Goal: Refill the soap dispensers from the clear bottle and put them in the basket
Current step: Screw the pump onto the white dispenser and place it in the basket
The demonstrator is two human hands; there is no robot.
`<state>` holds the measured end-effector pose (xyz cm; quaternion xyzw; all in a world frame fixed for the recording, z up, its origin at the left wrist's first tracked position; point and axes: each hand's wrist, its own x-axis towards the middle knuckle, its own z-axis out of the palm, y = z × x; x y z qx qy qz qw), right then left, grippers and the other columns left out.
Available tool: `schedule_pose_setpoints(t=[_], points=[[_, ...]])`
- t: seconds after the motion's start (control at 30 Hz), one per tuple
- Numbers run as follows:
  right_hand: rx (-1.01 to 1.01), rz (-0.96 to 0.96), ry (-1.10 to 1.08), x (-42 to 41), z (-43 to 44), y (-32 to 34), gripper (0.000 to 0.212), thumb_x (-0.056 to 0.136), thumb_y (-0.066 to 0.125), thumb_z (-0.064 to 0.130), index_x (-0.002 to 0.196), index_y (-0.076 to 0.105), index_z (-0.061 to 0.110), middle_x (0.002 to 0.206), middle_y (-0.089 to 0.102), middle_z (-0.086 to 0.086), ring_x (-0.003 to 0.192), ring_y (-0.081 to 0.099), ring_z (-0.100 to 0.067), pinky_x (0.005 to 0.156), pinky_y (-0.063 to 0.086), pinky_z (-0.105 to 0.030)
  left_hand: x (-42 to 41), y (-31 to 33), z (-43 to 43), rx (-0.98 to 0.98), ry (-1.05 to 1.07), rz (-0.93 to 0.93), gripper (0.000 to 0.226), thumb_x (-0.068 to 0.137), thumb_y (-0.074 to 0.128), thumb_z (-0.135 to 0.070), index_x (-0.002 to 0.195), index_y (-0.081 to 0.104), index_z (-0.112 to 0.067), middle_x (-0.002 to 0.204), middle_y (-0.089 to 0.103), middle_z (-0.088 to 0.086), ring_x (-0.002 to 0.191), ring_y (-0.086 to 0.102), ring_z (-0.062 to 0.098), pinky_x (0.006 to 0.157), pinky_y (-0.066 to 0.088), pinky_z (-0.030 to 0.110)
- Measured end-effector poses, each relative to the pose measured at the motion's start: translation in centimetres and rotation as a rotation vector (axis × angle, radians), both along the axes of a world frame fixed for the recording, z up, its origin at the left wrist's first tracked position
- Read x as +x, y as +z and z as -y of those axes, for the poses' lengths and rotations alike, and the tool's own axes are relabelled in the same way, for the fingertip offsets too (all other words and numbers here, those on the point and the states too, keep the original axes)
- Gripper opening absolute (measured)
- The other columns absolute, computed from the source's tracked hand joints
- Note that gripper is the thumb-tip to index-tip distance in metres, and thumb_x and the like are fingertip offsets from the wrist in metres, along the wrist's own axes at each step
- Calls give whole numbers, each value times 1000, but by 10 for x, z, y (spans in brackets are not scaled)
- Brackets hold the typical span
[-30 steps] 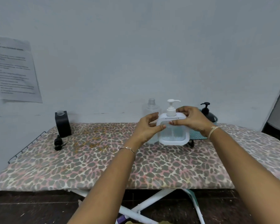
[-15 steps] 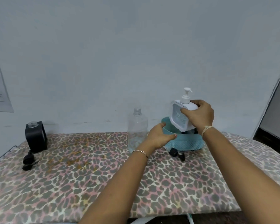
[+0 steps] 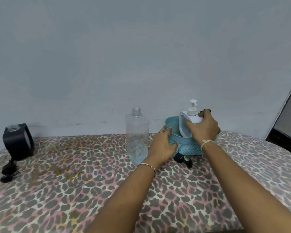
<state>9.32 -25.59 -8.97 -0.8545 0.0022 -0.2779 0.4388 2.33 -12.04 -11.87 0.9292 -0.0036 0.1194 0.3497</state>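
White squarish pump dispenser [image 3: 183, 126] (upright) in teal basket [image 3: 186, 148]

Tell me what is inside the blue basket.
The white dispenser, gripped by the right hand, reaches down into the basket. Its base and the basket's right half are hidden behind wall and hand.

A leopard-print cloth covers the bench [image 3: 84, 195], blotched with orange stains [image 3: 60, 167]; behind rises a plain grey wall [image 3: 141, 56], with a dark frame [image 3: 283, 118] at right.
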Motion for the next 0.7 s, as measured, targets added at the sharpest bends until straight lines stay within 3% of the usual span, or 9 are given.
schedule_pose_setpoints(t=[0.13,0.27,0.33,0.53,0.7], points=[[-147,34,16,7,-1,-6,41,73,75,34,93,53,7,89,65,-14,87,57,-36,64,34,-32,0,-5,1,5,7,34,69,90,63,-24,150,30,-18,160,16,-3,144,27,18,115,26,34],[-466,-20,-120,10,-1,-8,51,75,66,56,98,58,12,88,65,-14,93,55,-35,75,37,-38,0,-8,0,-2,-1,37,71,89,63,-21,151,28,-19,160,15,-5,143,30,18,114,28,32],[-517,-38,-166,10,-1,-10,54,75,62,62,98,59,13,87,65,-12,94,55,-33,79,36,-39,0,-9,-1,-7,-3,35,71,89,63,-20,151,29,-20,160,16,-6,141,32,18,114,30,32],[-728,-47,-134,13,1,-6,48,79,57,55,100,54,13,86,65,-7,88,58,-29,80,33,-38,0,-11,-2,-56,-7,4,73,86,65,-20,150,30,-25,159,16,-12,134,44,19,107,43,40],[-845,-40,-152,14,-1,-6,44,82,54,54,96,56,12,91,64,-6,85,59,-27,83,33,-38,-1,-11,-3,-28,-20,-30,77,85,65,-24,151,26,-27,159,13,-13,135,43,18,107,41,42]])
